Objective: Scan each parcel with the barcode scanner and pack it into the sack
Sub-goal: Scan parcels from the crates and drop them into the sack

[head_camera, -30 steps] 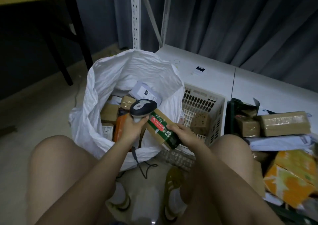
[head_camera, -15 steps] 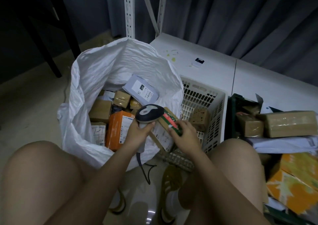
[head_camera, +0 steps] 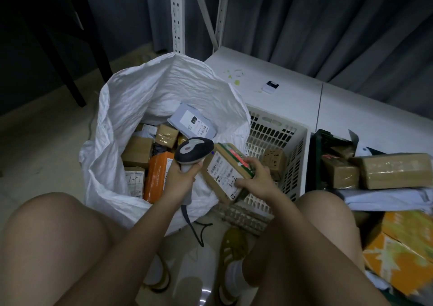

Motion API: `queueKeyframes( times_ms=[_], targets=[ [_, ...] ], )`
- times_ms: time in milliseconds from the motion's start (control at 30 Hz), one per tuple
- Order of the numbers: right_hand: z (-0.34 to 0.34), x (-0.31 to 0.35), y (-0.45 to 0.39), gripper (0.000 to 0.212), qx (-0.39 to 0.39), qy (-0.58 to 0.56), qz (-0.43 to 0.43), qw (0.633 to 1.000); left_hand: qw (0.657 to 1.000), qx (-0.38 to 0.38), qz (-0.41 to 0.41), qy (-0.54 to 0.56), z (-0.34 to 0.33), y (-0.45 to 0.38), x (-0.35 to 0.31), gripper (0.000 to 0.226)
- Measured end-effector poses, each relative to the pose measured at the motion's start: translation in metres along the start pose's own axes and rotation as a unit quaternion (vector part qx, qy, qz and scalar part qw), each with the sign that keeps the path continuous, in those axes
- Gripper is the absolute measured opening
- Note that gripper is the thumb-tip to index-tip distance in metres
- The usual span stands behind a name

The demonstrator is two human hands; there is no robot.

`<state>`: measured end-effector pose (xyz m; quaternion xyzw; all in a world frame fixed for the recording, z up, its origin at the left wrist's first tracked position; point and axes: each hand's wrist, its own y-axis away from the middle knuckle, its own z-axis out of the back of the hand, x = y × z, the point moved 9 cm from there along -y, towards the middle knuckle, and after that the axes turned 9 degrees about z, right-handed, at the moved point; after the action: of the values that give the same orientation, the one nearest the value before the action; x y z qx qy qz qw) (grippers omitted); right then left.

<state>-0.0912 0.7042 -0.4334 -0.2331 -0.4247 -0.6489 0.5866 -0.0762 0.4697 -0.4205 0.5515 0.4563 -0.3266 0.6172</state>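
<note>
The white sack [head_camera: 131,123] is the largest thing here, a crinkled woven-plastic bag standing open on the floor, with cardboard boxes, a glossy orange box [head_camera: 157,176] and a pale grey mailer [head_camera: 192,123] piled inside it. Just right of the sack stands a cream plastic crate [head_camera: 278,132] with slotted walls, a small brown box lying in it; further right of the sack, taped kraft parcels [head_camera: 396,171] sit heaped beside a dark green crate. Over the sack's right rim the right hand [head_camera: 256,181] grips a flat cardboard parcel [head_camera: 226,172], tilted with its white label facing up, the fingers curled over the green and red far edge and the thumb on the label. The left hand [head_camera: 181,176] is wrapped round the handle of the barcode scanner [head_camera: 194,151], whose rounded grey and black head seems to point at the parcel, almost touching it. Its dark cable hangs down toward the floor below the sack.
</note>
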Motion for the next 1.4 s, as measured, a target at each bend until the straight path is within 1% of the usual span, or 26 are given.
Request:
queueKeyframes(
  times_ms=[67, 133, 167, 200, 267, 367, 433, 500, 567, 667, 733, 833, 933, 1033, 1067, 1133, 1167, 1267, 1333, 1400],
  targets=[
    [0.005, 0.009, -0.002, 0.064, -0.026, -0.103, 0.021, 0.994, 1.0, -0.009, -0.013, 0.005, 0.003, 0.001, -0.008, 0.04],
    [0.001, 0.018, 0.004, 0.06, -0.031, -0.23, 0.026, 0.972, 1.0, -0.021, -0.016, 0.017, 0.006, 0.0, -0.014, 0.023],
    [-0.003, 0.021, 0.007, 0.062, -0.025, -0.268, 0.026, 0.963, 0.999, -0.023, -0.015, 0.027, 0.006, 0.0, -0.017, 0.013],
    [-0.007, 0.024, 0.01, 0.066, -0.016, -0.288, 0.029, 0.957, 0.999, -0.021, -0.012, 0.041, 0.005, 0.001, -0.021, 0.011],
    [-0.016, 0.03, 0.013, 0.07, 0.004, -0.287, 0.041, 0.957, 0.998, -0.005, -0.01, 0.064, 0.002, 0.002, -0.028, 0.017],
    [-0.025, 0.036, 0.016, 0.071, 0.019, -0.272, 0.046, 0.961, 0.997, 0.011, -0.029, 0.067, 0.0, 0.006, -0.041, 0.036],
    [-0.026, 0.038, 0.015, 0.066, 0.015, -0.254, 0.038, 0.966, 0.997, -0.005, -0.05, 0.052, 0.005, 0.008, -0.05, 0.042],
    [-0.021, 0.043, 0.013, 0.054, 0.0, -0.232, 0.032, 0.972, 0.997, -0.017, -0.061, 0.04, 0.011, 0.009, -0.054, 0.048],
    [-0.014, 0.048, 0.012, 0.052, -0.019, -0.227, 0.024, 0.973, 0.997, -0.008, -0.065, 0.035, 0.013, 0.011, -0.058, 0.048],
    [-0.008, 0.06, 0.008, 0.052, -0.014, -0.202, 0.029, 0.979, 0.997, 0.013, -0.079, 0.015, 0.013, 0.019, -0.067, 0.041],
    [-0.008, 0.064, 0.004, 0.049, 0.002, -0.215, 0.02, 0.976, 0.996, 0.027, -0.081, 0.011, 0.013, 0.022, -0.071, 0.033],
    [-0.008, 0.067, 0.002, 0.055, 0.018, -0.255, -0.009, 0.967, 0.996, 0.038, -0.085, 0.003, 0.014, 0.025, -0.072, 0.029],
    [-0.005, 0.072, 0.003, 0.056, 0.041, -0.281, -0.012, 0.959, 0.996, 0.036, -0.081, 0.01, 0.018, 0.028, -0.073, 0.032],
    [-0.001, 0.076, 0.003, 0.061, 0.088, -0.284, -0.004, 0.955, 0.995, 0.038, -0.086, 0.013, 0.021, 0.029, -0.077, 0.041],
    [0.0, 0.078, 0.004, 0.058, 0.104, -0.274, -0.006, 0.956, 0.995, 0.035, -0.093, 0.006, 0.022, 0.03, -0.079, 0.043],
    [0.002, 0.086, 0.008, 0.042, 0.121, -0.267, -0.005, 0.956, 0.994, 0.032, -0.101, 0.0, 0.025, 0.029, -0.082, 0.046],
    [0.004, 0.089, 0.008, 0.039, 0.114, -0.267, -0.006, 0.957, 0.994, 0.033, -0.101, 0.001, 0.025, 0.028, -0.083, 0.047],
    [0.008, 0.099, 0.009, 0.041, 0.088, -0.241, 0.01, 0.966, 0.995, 0.034, -0.094, -0.002, 0.028, 0.028, -0.084, 0.056],
    [0.011, 0.102, 0.009, 0.041, 0.067, -0.232, 0.016, 0.97, 0.995, 0.037, -0.095, -0.008, 0.029, 0.028, -0.086, 0.055],
    [0.017, 0.106, 0.01, 0.034, 0.041, -0.222, 0.027, 0.974, 0.995, 0.038, -0.097, -0.007, 0.03, 0.031, -0.087, 0.057]
  ],
)
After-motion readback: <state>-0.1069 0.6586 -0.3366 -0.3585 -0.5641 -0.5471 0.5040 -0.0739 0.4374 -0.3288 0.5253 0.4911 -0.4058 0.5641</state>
